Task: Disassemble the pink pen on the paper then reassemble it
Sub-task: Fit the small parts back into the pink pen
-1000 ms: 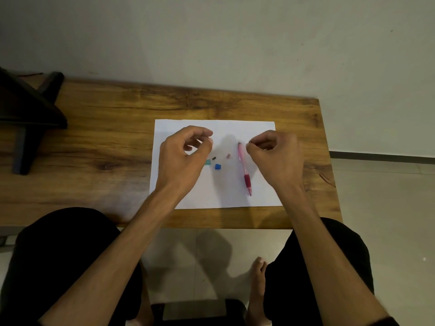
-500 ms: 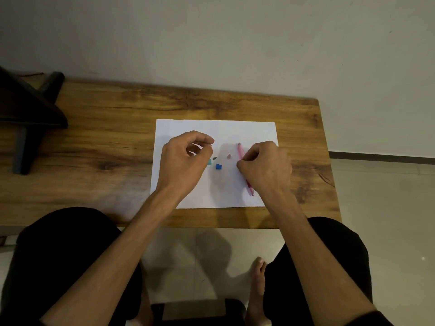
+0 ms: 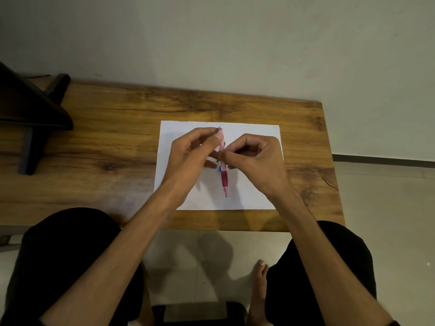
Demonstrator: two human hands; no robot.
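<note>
Table [image 3: 117,128]: wood, visible grain, satin finish. Paper [image 3: 249,132]: matt white. Pen [image 3: 224,177]: translucent pink plastic (darker grip section).

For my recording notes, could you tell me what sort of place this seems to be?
Probably a plain room at home, hedged: a wooden table against a bare wall, a tiled floor, and the person's bare foot under the table.

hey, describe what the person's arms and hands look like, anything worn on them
Both forearms are bare up to the bottom edge of the picture, with no sleeves in view. The left hand and right hand wear no gloves; no rings, watch or bracelets can be made out. A thin dark edge, perhaps cloth, shows by the right arm at the frame's bottom corner.
</note>
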